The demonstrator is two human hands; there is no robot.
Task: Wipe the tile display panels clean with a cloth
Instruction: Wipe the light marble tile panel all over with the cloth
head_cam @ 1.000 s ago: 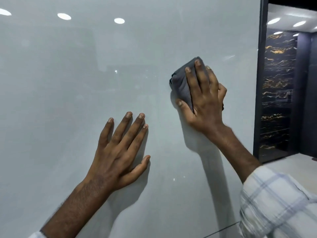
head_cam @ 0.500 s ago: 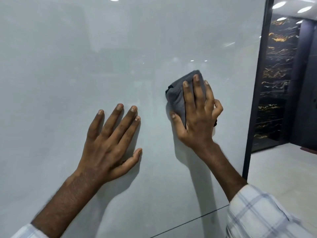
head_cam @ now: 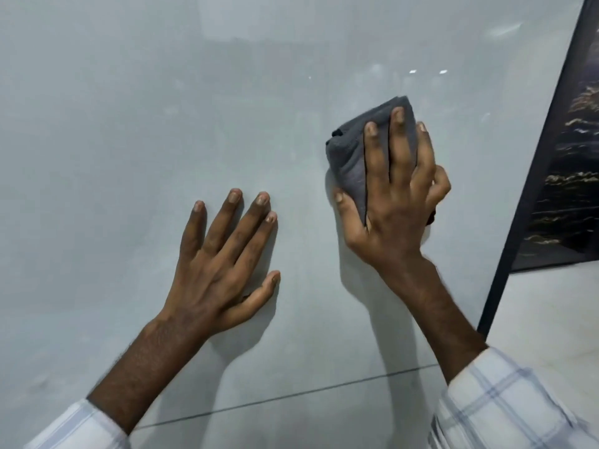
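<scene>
Head view, right hand (head_cam: 398, 215) gripping cloth (head_cam: 348, 157) on tile panel (head_cam: 129, 124), left hand (head_cam: 220, 270) apparently flat beside

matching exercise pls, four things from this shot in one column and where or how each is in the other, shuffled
1 left hand
2 right hand
3 grey cloth
4 black-and-gold tile panel

a folded, against the pale tile panel
b far right, past the dark frame
c flat on the pale tile panel, fingers spread
d holds the grey cloth

Pairs: 1-c, 2-d, 3-a, 4-b
</scene>
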